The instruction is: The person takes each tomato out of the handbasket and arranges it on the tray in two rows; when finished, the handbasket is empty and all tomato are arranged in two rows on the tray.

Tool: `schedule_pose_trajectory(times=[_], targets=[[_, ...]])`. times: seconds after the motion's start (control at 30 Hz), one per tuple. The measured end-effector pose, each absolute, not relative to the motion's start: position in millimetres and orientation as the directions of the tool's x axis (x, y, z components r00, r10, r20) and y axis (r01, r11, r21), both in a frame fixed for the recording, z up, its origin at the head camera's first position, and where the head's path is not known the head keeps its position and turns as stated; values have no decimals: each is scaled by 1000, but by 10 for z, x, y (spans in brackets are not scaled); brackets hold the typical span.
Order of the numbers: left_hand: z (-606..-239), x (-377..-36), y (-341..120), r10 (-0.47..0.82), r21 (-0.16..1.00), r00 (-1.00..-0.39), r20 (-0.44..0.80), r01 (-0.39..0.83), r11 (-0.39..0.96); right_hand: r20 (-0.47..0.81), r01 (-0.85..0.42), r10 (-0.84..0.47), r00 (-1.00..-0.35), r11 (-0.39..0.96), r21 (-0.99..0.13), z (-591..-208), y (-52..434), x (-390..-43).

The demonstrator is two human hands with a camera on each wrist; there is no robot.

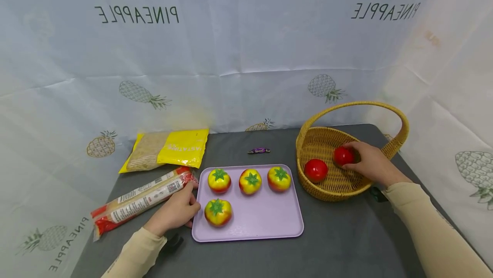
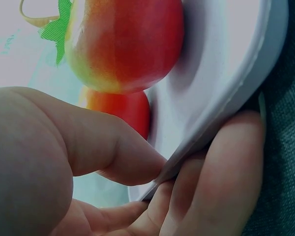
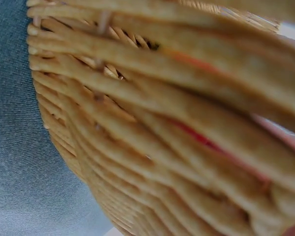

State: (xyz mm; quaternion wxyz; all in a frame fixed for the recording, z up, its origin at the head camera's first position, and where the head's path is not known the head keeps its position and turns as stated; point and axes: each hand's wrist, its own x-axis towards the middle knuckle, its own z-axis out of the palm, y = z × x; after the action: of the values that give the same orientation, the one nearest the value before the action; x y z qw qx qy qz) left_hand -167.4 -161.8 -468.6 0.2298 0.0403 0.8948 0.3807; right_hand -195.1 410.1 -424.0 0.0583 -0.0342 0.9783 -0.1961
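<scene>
Red tomato (image 1: 343, 156) in wicker basket (image 1: 400, 139), bench's right edge | right hand (image 1: 370, 162) grips it | left hand (image 1: 178, 210) pinches lilac tray (image 1: 265, 222) rim | step: pick-up; next likely needs lift clearing basket wall.

Woven wicker basket (image 1: 327, 141), glossy tomatoes (image 1: 316, 169)

A glossy red tomato (image 1: 343, 156) sits inside the wicker basket (image 1: 327, 141) at the surface's right edge, beside a lilac tray (image 1: 262, 220) near the front.

The backdrop cloth (image 1: 246, 46) carries the word "PINEAPPLE", mirrored, at several spots. Print on the yellow bag (image 1: 181, 147) and the long packet (image 1: 142, 196) is too small to read.
</scene>
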Motion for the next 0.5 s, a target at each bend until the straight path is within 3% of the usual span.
schedule_pose_trajectory(times=[0.5], targets=[[-4662, -1666, -1617, 244, 686, -888, -389, -102, 721, -101, -24, -66, -993, 929, -370, -4212, 4066, -1918]])
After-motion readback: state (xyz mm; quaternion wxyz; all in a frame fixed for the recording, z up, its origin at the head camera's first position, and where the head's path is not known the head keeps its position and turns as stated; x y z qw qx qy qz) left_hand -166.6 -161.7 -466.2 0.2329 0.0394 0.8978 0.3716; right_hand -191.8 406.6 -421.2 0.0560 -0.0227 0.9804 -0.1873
